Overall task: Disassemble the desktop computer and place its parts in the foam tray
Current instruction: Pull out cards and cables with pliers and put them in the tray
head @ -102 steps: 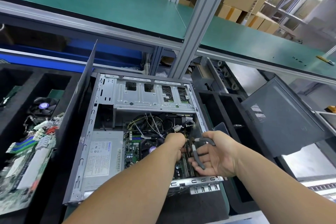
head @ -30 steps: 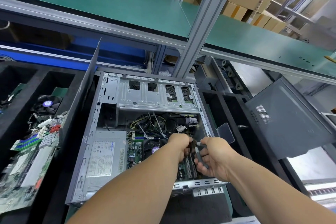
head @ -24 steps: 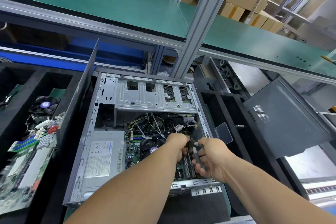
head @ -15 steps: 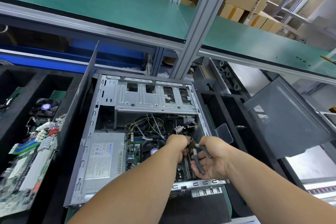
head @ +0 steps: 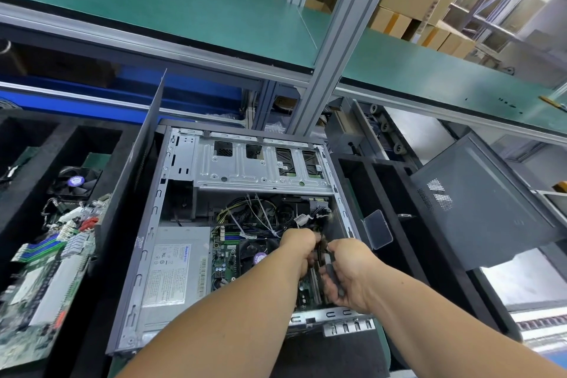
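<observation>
The desktop computer case [head: 147, 255] lies open on its side, with the power supply [head: 171, 270], the drive cage [head: 260, 166], the motherboard [head: 224, 252] and a tangle of cables [head: 257, 218] inside. Both hands work at the right inner edge of the case. My left hand [head: 299, 250] is curled tight around dark cables there; its palm hides what exactly it holds. My right hand [head: 349, 273] grips grey-handled pliers [head: 329, 267], whose head points up between the two hands. A black foam tray [head: 18, 138] on the left holds a fan [head: 75, 182] and a circuit board [head: 46, 279].
A second black foam tray [head: 365, 181] stands right of the case, with a clear plastic piece [head: 378, 228] on its wall. The grey side panel [head: 481, 202] leans at the far right. A dark panel [head: 138, 169] stands upright against the case's left side. An aluminium post [head: 331, 49] rises behind.
Half a second ago the plier handles were spread in my right hand; now they are squeezed together. My left hand has stayed at the same spot on the cables.
</observation>
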